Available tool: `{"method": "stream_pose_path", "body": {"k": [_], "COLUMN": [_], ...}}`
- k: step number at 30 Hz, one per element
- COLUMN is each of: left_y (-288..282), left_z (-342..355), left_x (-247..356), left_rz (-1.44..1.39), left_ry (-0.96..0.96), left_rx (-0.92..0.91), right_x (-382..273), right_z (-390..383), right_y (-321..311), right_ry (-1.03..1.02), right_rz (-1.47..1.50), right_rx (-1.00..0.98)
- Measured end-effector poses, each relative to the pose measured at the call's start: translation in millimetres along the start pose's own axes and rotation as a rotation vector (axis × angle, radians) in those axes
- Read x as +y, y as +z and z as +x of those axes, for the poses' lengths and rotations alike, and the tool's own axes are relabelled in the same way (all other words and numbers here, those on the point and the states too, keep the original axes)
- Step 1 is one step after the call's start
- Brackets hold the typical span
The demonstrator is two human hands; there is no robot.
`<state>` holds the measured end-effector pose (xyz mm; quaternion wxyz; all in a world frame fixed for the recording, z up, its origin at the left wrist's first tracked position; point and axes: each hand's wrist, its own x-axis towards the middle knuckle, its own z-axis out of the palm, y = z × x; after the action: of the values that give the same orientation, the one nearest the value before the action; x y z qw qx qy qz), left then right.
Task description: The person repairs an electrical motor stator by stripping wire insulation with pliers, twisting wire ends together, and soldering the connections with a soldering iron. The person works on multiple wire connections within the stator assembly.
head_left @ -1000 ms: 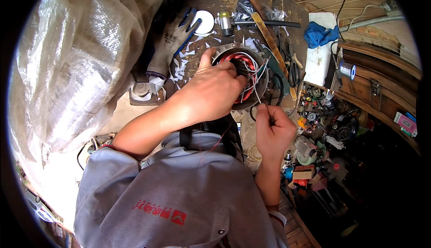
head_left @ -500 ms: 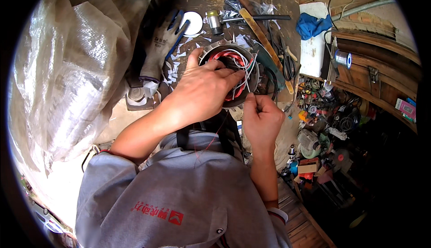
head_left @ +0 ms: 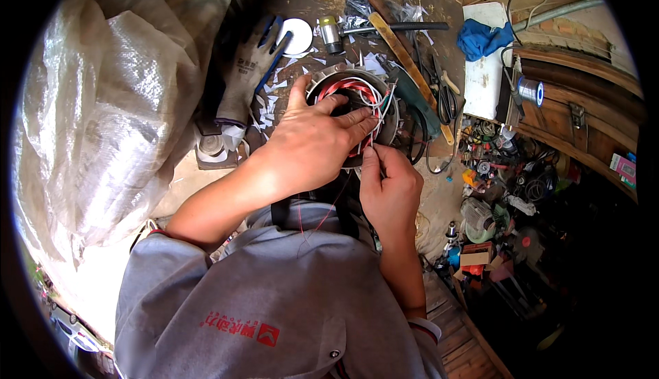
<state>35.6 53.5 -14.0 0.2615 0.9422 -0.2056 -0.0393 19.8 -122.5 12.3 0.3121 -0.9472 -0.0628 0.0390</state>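
A round metal motor stator [head_left: 393, 119] lies in front of me, with a bundle of red and white wires [head_left: 367, 89] curled round its inside. Across its near left side rests my left hand [head_left: 309, 135]. The thumb is on the outer rim and the fingers reach in, pressing on the wires, so the hand grips the stator. At the near right edge my right hand [head_left: 392, 190] is closed in a pinch against the wires; what lies between thumb and forefinger is too small to make out. Thin red threads [head_left: 322, 221] trail from the stator over my shirt.
A work glove [head_left: 248, 73], a white disc [head_left: 296, 38] and a metal cylinder [head_left: 331, 37] lie beyond the stator among paper scraps. A wooden strip [head_left: 403, 55] and scissors [head_left: 447, 104] are to its right. Plastic sheeting [head_left: 117, 111] hangs left; piled parts [head_left: 491, 221] fill the right.
My right hand has moved left and slightly down, its pinch now at the stator's near edge. My left hand stays nearly where it was, on the stator.
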Motion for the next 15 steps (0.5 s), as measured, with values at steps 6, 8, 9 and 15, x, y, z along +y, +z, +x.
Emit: {"method": "stream_pose_path", "body": {"k": [6, 8, 9, 15], "left_y": [0.3, 0.2, -0.1, -0.9], "left_z": [-0.1, -0.2, -0.1, 0.1], "left_x": [1.5, 1.8, 1.7, 1.1], "left_rz": [0.024, 0.018, 0.016, -0.011], "left_ry": [-0.012, -0.016, -0.019, -0.007], "left_rx": [-0.016, -0.016, -0.016, -0.057], "right_x": [-5.1, -0.5, -1.9, -3.2], "right_z": [-4.7, -5.4, -4.7, -4.3], "right_y": [-5.0, -0.5, -1.2, -0.4], "right_ry": [-0.029, 0.018, 0.023, 0.028], "right_rz": [0.063, 0.13, 0.121, 0.127], "right_rx": [-0.028, -0.009, -0.017, -0.012]}}
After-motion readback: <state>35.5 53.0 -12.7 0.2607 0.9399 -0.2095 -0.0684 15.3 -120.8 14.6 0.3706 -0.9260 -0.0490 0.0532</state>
